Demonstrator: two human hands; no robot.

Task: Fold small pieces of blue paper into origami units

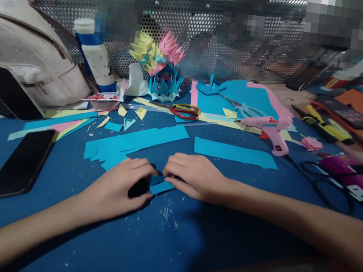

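A perforated metal panel (197, 21), catching pale light, stands behind a blue tabletop (101, 246).

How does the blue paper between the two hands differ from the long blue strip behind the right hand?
The blue paper lies at the fingertips of the left hand and right hand; the long blue strip lies flat and unheld. The blue paper shows only a short part, whereas the long blue strip shows its full length. Both are blue.

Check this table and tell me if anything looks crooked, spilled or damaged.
No liquid spill or clear damage shows. Two untidy spots, though: tiny scraps are scattered on the table in front of the person, and the blue strips beyond the left hand overlap crookedly, their ends fanned out unevenly.
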